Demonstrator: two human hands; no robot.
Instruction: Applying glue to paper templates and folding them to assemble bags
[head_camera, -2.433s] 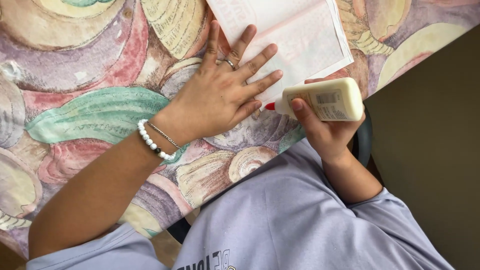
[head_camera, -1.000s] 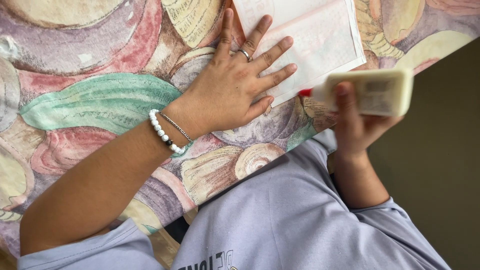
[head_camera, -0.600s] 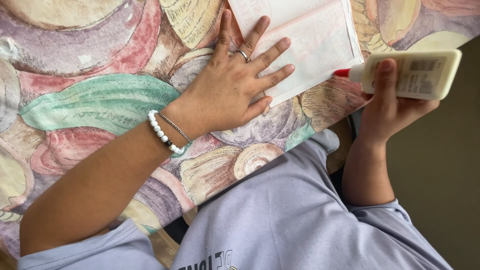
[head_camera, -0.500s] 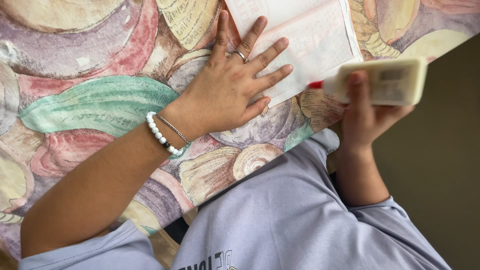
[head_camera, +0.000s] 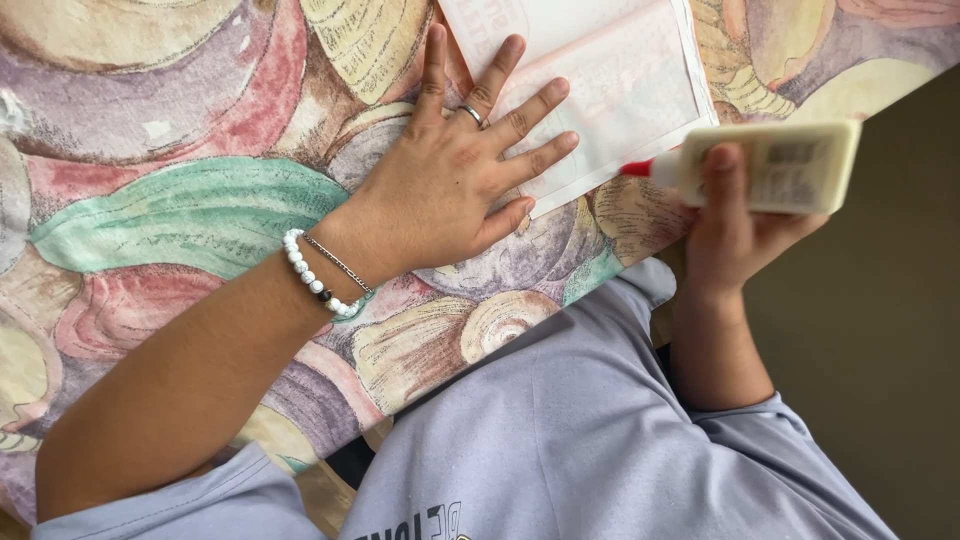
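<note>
Reference landmark: the white sheet of paper with faint pink printing (head_camera: 600, 90), lying flat on the tablecloth patterned with large shells in pink, green, purple and cream (head_camera: 180, 210). The sheet's upper part runs out of view.

Left hand (head_camera: 450, 180): laid palm-down with fingers spread apart. The fingertips rest on the near left portion of the sheet; the heel of the hand sits on the cloth just beside the sheet's lower left edge. It grips nothing and acts as a hold-down. A silver ring (head_camera: 471, 115) is on one finger, and a white bead bracelet (head_camera: 312, 278) with a thin chain circles the wrist.

Right hand (head_camera: 740, 225): fingers closed around a cream plastic squeeze bottle with a red nozzle (head_camera: 770, 165). The bottle is held roughly level, off the table edge, just beside the sheet's lower right corner. The nozzle points toward that corner; whether it touches the paper cannot be told.

Progress, as a judgement: positioning appears done, since the sheet is flat and steadied and the bottle is brought up with its nozzle toward the paper. No bead or smear of the bottle's contents is visible on the sheet, so application appears not yet done.
</note>
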